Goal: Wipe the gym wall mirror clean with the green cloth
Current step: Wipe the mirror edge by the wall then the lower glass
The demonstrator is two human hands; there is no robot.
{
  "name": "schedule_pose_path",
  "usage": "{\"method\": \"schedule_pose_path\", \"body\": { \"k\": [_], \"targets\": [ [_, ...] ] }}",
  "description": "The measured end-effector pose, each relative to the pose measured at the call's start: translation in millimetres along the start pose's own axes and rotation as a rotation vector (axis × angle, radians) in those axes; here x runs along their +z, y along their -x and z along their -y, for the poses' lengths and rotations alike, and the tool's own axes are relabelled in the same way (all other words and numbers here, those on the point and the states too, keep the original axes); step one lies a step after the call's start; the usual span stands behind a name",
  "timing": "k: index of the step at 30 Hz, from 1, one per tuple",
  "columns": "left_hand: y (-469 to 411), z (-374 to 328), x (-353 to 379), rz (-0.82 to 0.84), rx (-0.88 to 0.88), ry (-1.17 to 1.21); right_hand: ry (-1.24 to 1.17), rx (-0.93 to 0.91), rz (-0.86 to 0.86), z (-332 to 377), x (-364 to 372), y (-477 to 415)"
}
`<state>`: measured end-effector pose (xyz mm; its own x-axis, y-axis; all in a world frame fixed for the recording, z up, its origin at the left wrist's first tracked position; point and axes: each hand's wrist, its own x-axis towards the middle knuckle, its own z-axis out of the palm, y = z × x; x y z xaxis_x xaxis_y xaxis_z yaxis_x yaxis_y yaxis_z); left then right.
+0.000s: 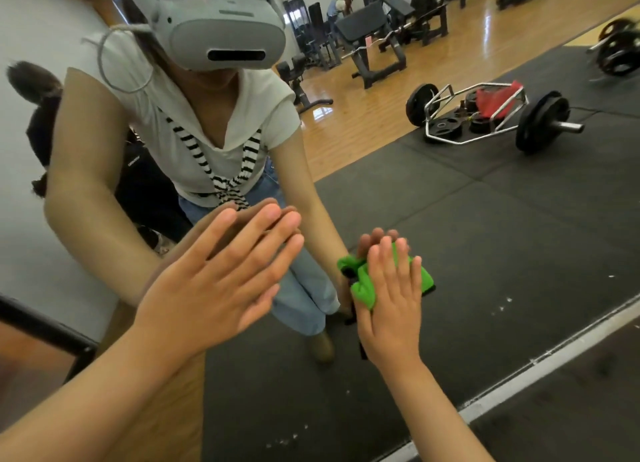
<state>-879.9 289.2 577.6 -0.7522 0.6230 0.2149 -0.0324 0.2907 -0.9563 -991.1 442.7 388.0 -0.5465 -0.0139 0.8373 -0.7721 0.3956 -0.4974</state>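
closest to us, our left hand (221, 278) lies flat on the mirror (502, 240), fingers straight and together, holding nothing, just bracing. off to its right and apart from it, our right hand (391, 299) presses the green cloth (363, 287) against the glass, fingers straight, palm on top, no pinch at all. the cloth sits bunched right under that palm, its long side running across the hand. one lump pokes out on the thumb side and a corner shows past the little finger. so the right hand is the one on the cloth, and we judge the coming sweep is a slide, not a grab: flat pressure has to drag the wad along or it slips out. the mirror's pale bottom frame (554, 356) runs near, below and right of the wrist, so most of the glass lies up and outward. deeper in the reflection: the headset (225, 32), black mats (433, 171), a loaded trap bar (485, 115).
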Motion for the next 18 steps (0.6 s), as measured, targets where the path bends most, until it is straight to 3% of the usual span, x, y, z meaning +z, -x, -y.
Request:
{"method": "schedule_pose_path", "body": {
  "k": [4,6,9,13,15,18],
  "targets": [
    [-2,0,0,-0.013,-0.009,0.004,-0.227,0.522,-0.186,13,-6,-43],
    [-2,0,0,-0.011,-0.014,0.020,-0.239,0.477,-0.176,37,-4,-53],
    [-2,-1,0,-0.018,-0.004,0.022,-0.171,0.187,-0.026,63,5,-25],
    [-2,-2,1,-0.026,-0.010,-0.004,-0.012,-0.059,0.090,22,-3,1],
    [-2,-1,2,-0.017,-0.011,-0.019,-0.015,0.059,0.033,8,-11,-11],
    [-2,-1,1,-0.014,-0.010,-0.015,-0.165,0.412,-0.114,22,-9,-36]
  ]
}}
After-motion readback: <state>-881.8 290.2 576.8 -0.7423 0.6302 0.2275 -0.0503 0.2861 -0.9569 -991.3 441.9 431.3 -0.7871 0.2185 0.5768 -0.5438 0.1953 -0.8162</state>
